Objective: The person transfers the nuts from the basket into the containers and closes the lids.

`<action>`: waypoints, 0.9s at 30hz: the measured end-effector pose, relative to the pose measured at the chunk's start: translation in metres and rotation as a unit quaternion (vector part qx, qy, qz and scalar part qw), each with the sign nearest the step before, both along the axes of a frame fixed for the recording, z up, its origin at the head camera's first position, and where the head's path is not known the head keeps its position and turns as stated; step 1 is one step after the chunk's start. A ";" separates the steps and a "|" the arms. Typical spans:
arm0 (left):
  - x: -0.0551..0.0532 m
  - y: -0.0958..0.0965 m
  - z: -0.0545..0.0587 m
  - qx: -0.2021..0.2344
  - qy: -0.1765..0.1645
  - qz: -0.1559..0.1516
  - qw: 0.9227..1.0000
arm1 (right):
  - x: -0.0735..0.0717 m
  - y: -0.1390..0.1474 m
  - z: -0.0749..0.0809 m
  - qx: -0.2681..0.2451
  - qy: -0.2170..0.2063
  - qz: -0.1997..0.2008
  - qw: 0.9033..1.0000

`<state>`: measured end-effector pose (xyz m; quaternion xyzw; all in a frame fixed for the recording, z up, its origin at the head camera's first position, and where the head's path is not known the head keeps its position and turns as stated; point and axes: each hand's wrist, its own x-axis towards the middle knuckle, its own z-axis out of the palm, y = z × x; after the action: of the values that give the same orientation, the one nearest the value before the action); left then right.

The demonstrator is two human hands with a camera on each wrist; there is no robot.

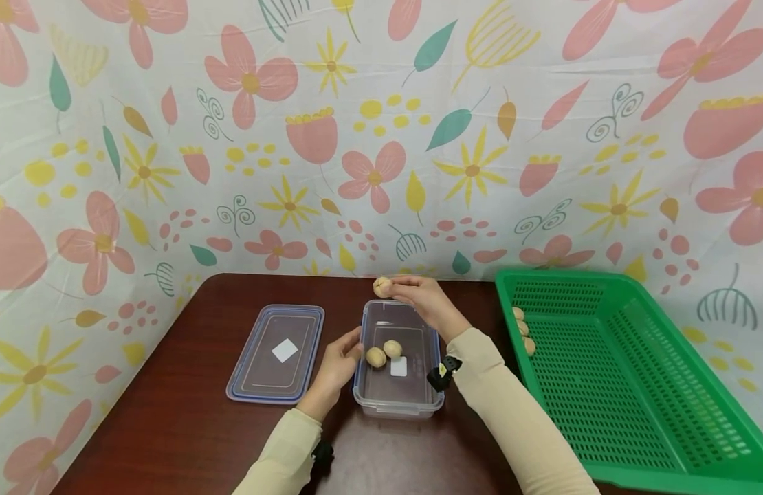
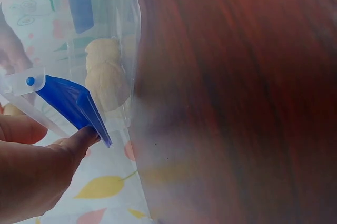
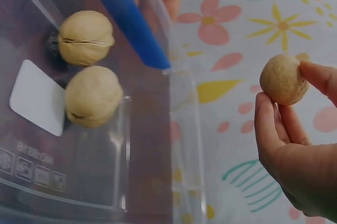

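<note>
My right hand [image 1: 422, 300] pinches a walnut [image 3: 284, 79] between thumb and fingertips. It is held above the far end of a clear plastic container [image 1: 412, 399] with blue edging. Inside the container lie two walnuts, one [image 1: 376, 357] nearer its left wall and the other [image 1: 392, 348] just beside it, close to a white label [image 1: 399, 366]. At the container's left side, my left hand [image 1: 339, 361] grips the edge. The left wrist view has its thumb against the blue side clip [image 2: 73, 103].
A clear lid [image 1: 267, 371] with blue edging and a white label lies flat on the dark table [image 1: 165, 385], to the left. To the right stands a large green basket [image 1: 629, 278] with several walnuts [image 1: 523, 328] along its left wall. A flowered curtain [image 1: 369, 227] hangs behind the table.
</note>
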<state>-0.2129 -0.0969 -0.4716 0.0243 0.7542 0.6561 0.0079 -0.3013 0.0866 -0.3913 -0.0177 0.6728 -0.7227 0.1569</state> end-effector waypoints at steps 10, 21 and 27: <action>-0.003 0.000 -0.003 0.005 0.008 -0.001 1.000 | -0.003 -0.007 -0.022 0.024 -0.020 -0.011 0.999; -0.001 0.001 0.000 -0.003 0.002 0.003 1.000 | -0.003 -0.009 -0.035 0.089 -0.056 -0.023 0.994; -0.002 0.000 -0.002 -0.002 0.008 0.002 1.000 | -0.003 -0.010 -0.034 0.089 -0.072 -0.041 0.993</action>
<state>-0.2153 -0.0973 -0.4739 0.0279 0.7555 0.6546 0.0002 -0.3044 0.0762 -0.4249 0.0758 0.7216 -0.6654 0.1758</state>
